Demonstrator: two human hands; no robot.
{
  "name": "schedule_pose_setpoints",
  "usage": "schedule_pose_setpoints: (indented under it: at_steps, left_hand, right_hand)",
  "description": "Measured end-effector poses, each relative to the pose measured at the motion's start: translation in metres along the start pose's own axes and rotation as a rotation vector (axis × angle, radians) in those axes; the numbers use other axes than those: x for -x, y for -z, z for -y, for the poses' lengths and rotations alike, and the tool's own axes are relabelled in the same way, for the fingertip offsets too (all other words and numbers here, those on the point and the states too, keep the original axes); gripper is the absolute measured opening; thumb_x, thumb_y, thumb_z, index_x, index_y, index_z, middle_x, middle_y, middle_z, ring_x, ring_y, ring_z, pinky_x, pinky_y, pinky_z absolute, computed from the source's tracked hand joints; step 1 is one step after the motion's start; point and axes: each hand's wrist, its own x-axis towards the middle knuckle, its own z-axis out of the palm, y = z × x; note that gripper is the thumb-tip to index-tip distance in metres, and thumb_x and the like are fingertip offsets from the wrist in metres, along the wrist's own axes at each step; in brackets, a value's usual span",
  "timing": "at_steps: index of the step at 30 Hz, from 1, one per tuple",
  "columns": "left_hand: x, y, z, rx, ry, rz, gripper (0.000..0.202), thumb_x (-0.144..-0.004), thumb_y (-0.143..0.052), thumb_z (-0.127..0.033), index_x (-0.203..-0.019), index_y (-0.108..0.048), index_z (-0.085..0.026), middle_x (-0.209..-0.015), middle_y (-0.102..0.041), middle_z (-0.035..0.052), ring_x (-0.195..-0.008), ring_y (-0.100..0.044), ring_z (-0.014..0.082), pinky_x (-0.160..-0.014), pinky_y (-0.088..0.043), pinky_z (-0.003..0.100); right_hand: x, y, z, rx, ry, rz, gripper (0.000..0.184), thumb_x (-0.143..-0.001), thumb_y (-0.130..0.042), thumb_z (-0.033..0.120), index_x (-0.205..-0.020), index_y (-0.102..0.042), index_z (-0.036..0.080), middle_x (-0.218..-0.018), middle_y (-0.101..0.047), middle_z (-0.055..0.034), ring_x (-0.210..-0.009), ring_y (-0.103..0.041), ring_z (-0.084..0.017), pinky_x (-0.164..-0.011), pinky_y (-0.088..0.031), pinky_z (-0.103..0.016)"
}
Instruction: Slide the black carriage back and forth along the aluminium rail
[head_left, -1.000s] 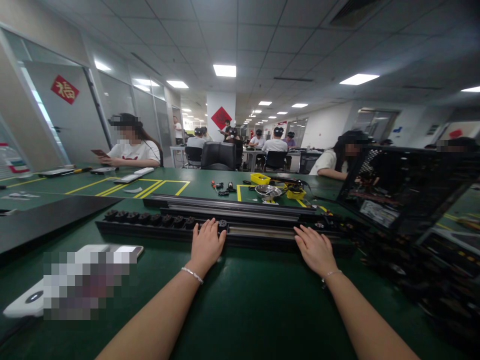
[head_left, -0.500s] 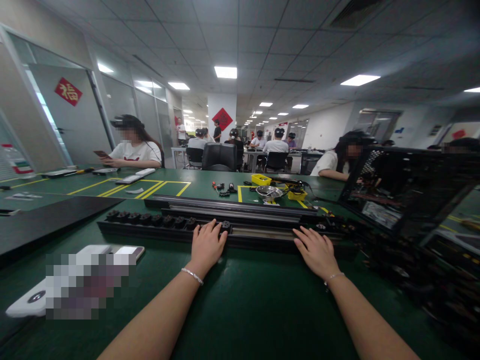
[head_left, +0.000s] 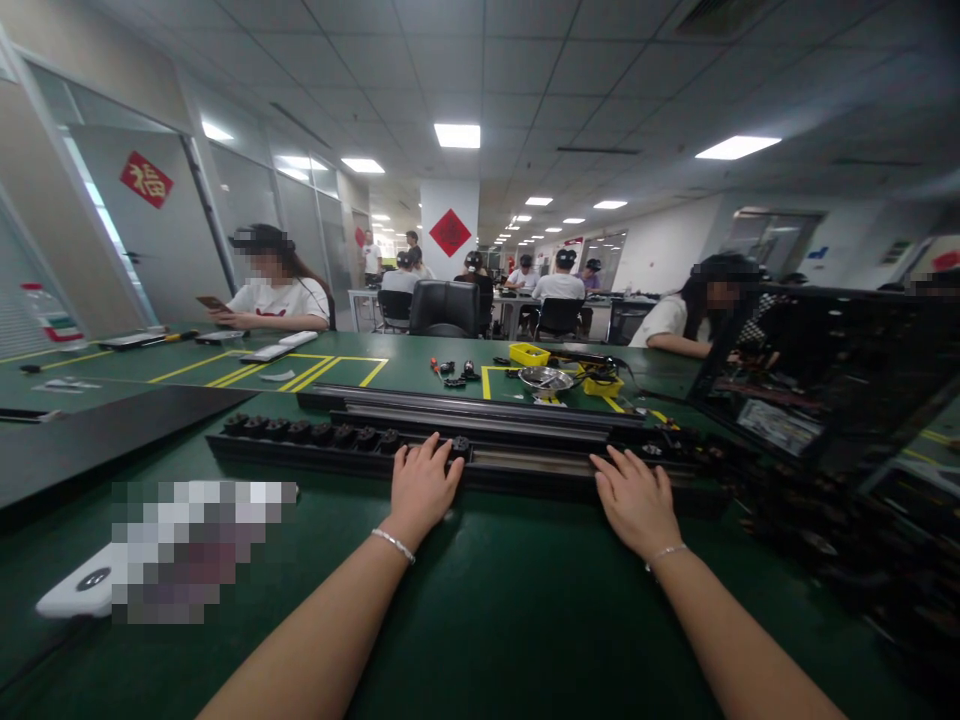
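Observation:
A long black channel-shaped housing point(head_left: 300, 462) lies across the green table in front of me. Along its left half sits a row of small black socket-like blocks point(head_left: 343, 437). My left hand point(head_left: 425, 488) rests on the housing with fingers apart, its fingertips beside one block point(head_left: 460, 449) near the middle. My right hand point(head_left: 637, 503) lies farther right, fingers spread over the housing's near edge. Between the hands a bare strip of the channel point(head_left: 536, 461) shows. Neither hand grips anything. Behind it lie long black rails point(head_left: 480, 415).
Right of my hands stands a dark open-framed case point(head_left: 780, 380) above a pile of dark parts point(head_left: 825, 545). A white device point(head_left: 75, 592) lies at left. Farther back are a metal bowl point(head_left: 546, 380) and a yellow bin point(head_left: 528, 354). Two people sit across the table.
The view has shifted slightly, so the scene sits a little farther right. Both hands keep nearly the same places on the housing.

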Motion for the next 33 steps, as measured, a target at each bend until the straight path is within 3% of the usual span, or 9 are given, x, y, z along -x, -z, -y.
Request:
schedule_pose_setpoints:
  at_steps: [6,33]
  left_hand:
    - [0.0,0.0,-0.001,-0.004,0.006,0.008,0.047,-0.089,-0.031,-0.047,-0.123,-0.055,-0.027,-0.137,-0.048,0.0037,-0.113,-0.05,0.0239,-0.104,-0.025,0.044]
    - [0.0,-0.001,-0.003,-0.045,-0.009,0.0,0.048,-0.088,-0.029,-0.049,-0.124,-0.054,-0.03,-0.137,-0.047,0.0045,-0.111,-0.05,0.0249,-0.102,-0.024,0.044]
  right_hand:
    - [0.003,-0.005,0.018,-0.059,0.155,0.021,0.048,-0.09,-0.024,0.049,-0.129,-0.047,0.033,-0.141,-0.04,0.0002,-0.131,-0.031,-0.023,-0.107,-0.017,-0.052]
    - [0.005,-0.004,0.028,-0.038,0.056,0.057,0.043,-0.091,-0.027,0.043,-0.125,-0.051,0.032,-0.143,-0.037,-0.0003,-0.132,-0.026,-0.023,-0.106,-0.013,-0.056]
